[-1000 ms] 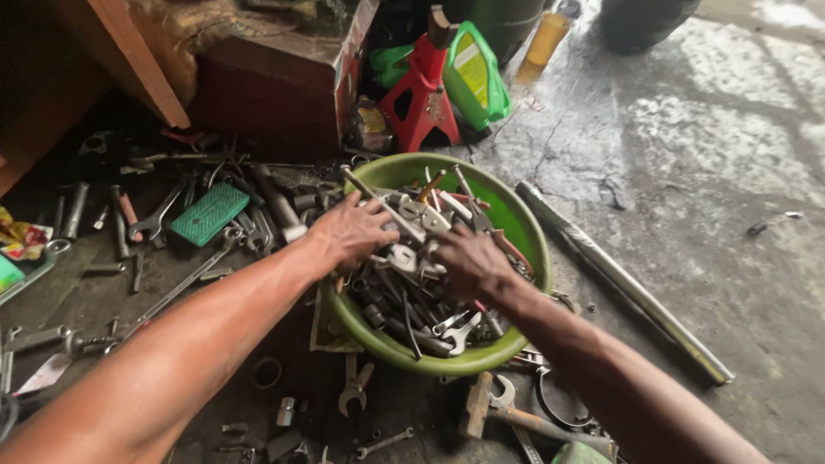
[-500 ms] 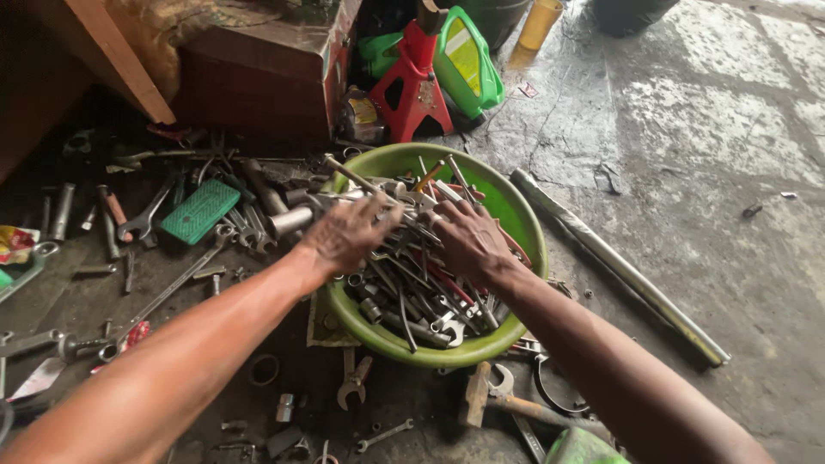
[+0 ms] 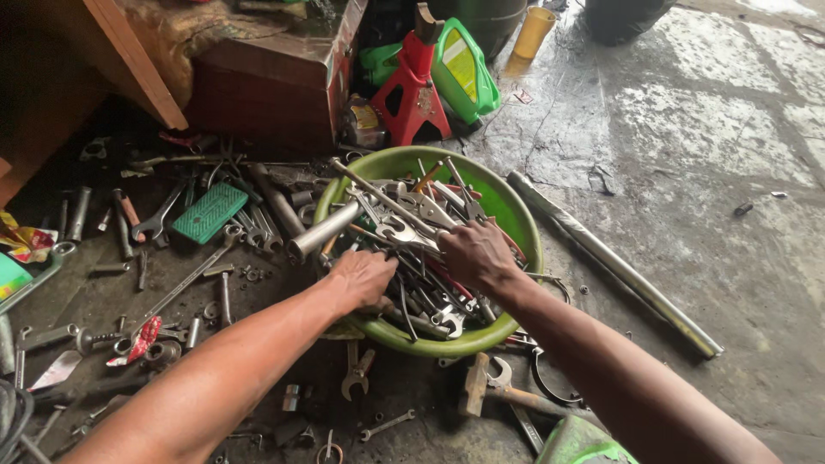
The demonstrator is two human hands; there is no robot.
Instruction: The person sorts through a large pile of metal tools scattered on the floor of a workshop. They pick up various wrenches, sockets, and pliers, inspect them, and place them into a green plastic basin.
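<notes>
A green plastic basin [image 3: 507, 202] on the floor holds a heap of wrenches and spanners [image 3: 412, 228]. Both of my hands reach into it. My left hand [image 3: 361, 279] is at the basin's near left rim, fingers curled down among the tools beside a steel tube [image 3: 322, 232] that sticks out over the rim. My right hand [image 3: 475, 253] lies over the middle of the heap, fingers closed around several wrench handles. What exactly my left hand grips is hidden under its fingers.
Loose wrenches, sockets and bolts [image 3: 189, 275] litter the floor to the left, with a green case [image 3: 209, 212]. A red jack stand [image 3: 417, 86] and wooden box [image 3: 266, 77] stand behind. A long metal pipe [image 3: 614, 262] lies right; a hammer [image 3: 481, 391] lies near.
Both hands have drawn back toward me within the basin, the left from the far left rim to the near left rim. The view has shifted slightly.
</notes>
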